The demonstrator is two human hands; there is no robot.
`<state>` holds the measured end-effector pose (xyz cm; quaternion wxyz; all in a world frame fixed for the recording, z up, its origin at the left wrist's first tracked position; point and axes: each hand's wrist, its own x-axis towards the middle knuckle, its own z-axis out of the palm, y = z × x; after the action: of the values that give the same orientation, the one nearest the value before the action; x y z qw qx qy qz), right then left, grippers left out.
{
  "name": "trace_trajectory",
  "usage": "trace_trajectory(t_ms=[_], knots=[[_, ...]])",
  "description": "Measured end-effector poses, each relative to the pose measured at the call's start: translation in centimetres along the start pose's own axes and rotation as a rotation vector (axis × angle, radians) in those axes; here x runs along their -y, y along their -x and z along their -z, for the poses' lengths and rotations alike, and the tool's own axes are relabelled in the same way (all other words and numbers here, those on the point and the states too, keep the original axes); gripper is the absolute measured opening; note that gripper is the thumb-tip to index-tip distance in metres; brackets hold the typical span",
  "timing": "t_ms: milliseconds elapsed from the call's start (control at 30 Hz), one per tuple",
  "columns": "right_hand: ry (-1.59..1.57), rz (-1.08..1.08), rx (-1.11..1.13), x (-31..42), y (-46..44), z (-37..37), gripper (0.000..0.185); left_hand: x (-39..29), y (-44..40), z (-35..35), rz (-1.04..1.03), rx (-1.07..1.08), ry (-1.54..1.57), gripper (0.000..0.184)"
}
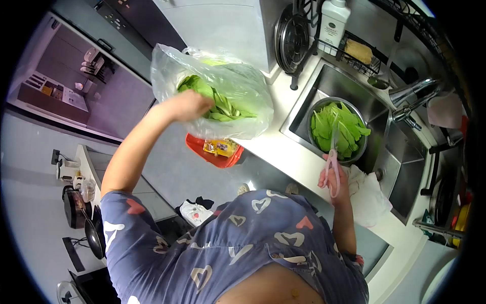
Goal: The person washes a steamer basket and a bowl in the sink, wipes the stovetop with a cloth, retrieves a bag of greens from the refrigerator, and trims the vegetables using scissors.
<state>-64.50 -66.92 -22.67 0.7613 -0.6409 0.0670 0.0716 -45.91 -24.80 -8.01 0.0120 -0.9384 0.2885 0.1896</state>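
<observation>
At the mouth of a clear plastic bag (243,83) my left hand (191,105) is curled closed against a bunch of leafy greens (223,104). Its fingertips are partly hidden. Beside the sink's front edge, my right hand (335,183) grips a pair of pink-handled scissors (333,162). The scissor blades point away from me, over leafy greens (349,133) heaped in a round metal bowl (311,133). That bowl sits in the left part of the stainless steel sink (315,81).
A white counter (281,152) runs along the sink, with a white cloth or bag (369,202) near its edge. The faucet (412,93) and a white bottle (334,23) stand behind. Below the plastic bag is a red bin (195,144) holding a yellow packet (221,148).
</observation>
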Motion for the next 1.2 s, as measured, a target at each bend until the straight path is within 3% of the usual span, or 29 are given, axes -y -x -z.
trace_trajectory(t_ms=[167,267,300,367,467,533,600,667,733,833,867,933,1000,1067,1167,1200], knots=[[0.074,-0.021,0.107,-0.6,0.5,-1.6,0.058,-0.7,0.4,-0.9,0.063,0.247,-0.056,0.023],[0.123,-0.02,0.115,-0.2,1.2,-3.3,0.065,-1.3,-2.6,-1.1,-0.094,-0.123,-0.015,0.024],[0.093,-0.032,0.084,-0.1,1.5,-4.0,0.068,-1.1,-4.8,-1.7,-0.091,-0.034,-0.075,0.035],[0.039,-0.04,0.058,-0.3,2.0,-4.8,0.061,-3.4,-5.4,-2.2,-0.185,-0.072,-0.051,0.053],[-0.005,-0.03,0.009,-0.3,3.2,-5.2,0.057,-4.3,-8.4,-5.7,-0.329,-0.145,-0.222,0.064],[0.005,-0.012,-0.03,-0.2,4.1,-4.8,0.057,-2.4,-9.7,-6.6,-0.421,-0.161,-0.256,0.061],[0.012,-0.026,-0.115,-0.5,5.6,-4.5,0.059,-0.7,-9.0,-5.2,-0.49,-0.081,-0.029,0.055],[-0.028,-0.034,-0.165,-1.3,6.8,-3.9,0.059,-0.4,-6.1,-0.3,-0.392,-0.019,0.029,0.05],[-0.068,-0.043,-0.198,-2.1,7.6,-3.6,0.058,0.3,-4.0,2.3,-0.256,-0.166,0.212,0.047],[-0.063,-0.031,-0.234,-2.7,8.1,-3.7,0.058,0.3,-2.5,6.6,-0.223,0.008,-0.073,0.039],[-0.062,-0.031,-0.222,-2.7,8.2,-3.8,0.058,0.0,-2.7,6.3,-0.227,0.009,-0.076,0.039],[-0.059,-0.031,-0.209,-2.6,8.1,-4.1,0.058,-0.5,-3.6,4.3,-0.059,0.157,-0.48,0.024],[-0.063,-0.042,-0.188,-2.0,7.7,-4.6,0.057,0.9,-5.2,0.1,-0.254,0.054,-0.369,0.02],[-0.074,-0.015,-0.169,-1.3,7.3,-4.8,0.056,1.3,-7.2,-3.7,-0.314,0.109,-0.428,0.024],[-0.076,0.005,-0.142,-0.8,7.3,-4.6,0.056,4.5,-9.3,-8.1,-0.458,-0.118,-0.426,0.024],[-0.075,0.004,-0.134,-0.7,7.2,-4.5,0.056,4.5,-9.3,-7.9,-0.422,-0.161,-0.446,0.024]])
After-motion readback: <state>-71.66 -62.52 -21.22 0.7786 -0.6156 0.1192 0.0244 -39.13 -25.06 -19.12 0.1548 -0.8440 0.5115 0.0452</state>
